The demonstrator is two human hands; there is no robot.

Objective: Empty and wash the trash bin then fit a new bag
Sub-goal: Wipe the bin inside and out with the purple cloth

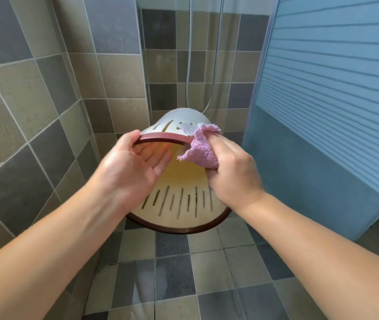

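Indoors, a cream slotted trash bin [179, 199] with a dark red rim is held tilted above the tiled shower floor [172, 273], its mouth turned toward the camera. The far rim is pinched by the left hand [133, 167]; a pink cloth [201, 148], gripped in the right hand [232, 172], is pressed against the rim's right side. No writing is legible. A shower hose [216, 54] hangs behind.

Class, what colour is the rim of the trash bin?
Dark reddish-brown rim on the cream trash bin, seen in the head view.
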